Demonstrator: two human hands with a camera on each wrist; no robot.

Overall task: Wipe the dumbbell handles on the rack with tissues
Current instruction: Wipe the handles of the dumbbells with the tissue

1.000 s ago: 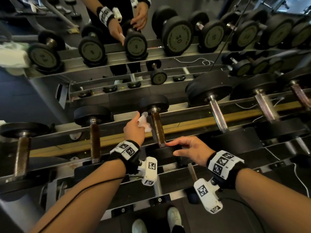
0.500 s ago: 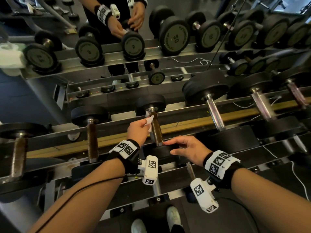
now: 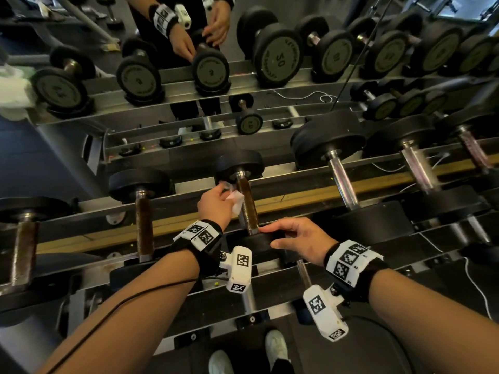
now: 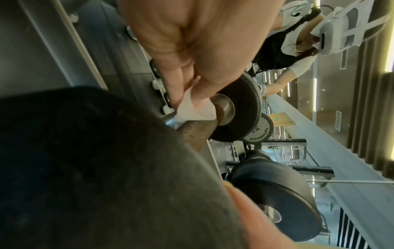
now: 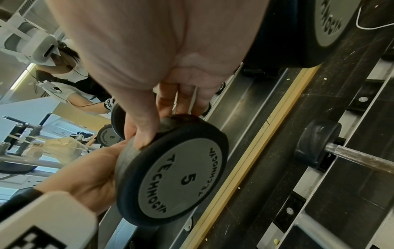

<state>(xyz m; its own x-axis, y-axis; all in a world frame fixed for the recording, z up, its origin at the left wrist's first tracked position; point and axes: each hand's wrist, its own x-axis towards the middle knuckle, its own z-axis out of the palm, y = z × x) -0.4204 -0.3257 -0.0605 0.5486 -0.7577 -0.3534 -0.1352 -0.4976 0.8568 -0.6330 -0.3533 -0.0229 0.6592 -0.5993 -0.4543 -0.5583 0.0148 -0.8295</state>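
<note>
Dumbbell handle [image 3: 247,203]: brown, rust-toned bar of the dumbbell marked 5, lying across the rack's [image 3: 297,197] top tier, its far head [image 3: 239,164] toward the mirror and its near head [image 3: 256,242] toward the person.
Tissue [image 3: 237,201]: white, crumpled, pressed against the left side of that handle, close to the far head.
Left hand [image 3: 214,205]: fingers curled, pinching the tissue against the handle.
Right hand [image 3: 299,234]: thumb and fingers curved round the rim of the near head, holding it.
Rack as holder: the dumbbells lie in a row, handles bridging a yellow strip; a lower tier holds one more beneath the handle.
Left wrist view only: the tissue [image 4: 192,111] squeezed between thumb and fingers right at the handle's metal collar; the near head fills the lower left and hides most of the handle.
Right wrist view only: the near head's grey face [image 5: 179,182] reads "TECHNOGYM 5"; the thumb lies on the rim.
Neighbours: a rusty-handled dumbbell [image 3: 143,225] left of the handle, a larger chrome-handled one [image 3: 343,182] right of it.
Mirror beyond the rack: reflects the person's hands and the row.
White cloth [image 3: 13,93]: far left of the handle, in the reflection.
</note>
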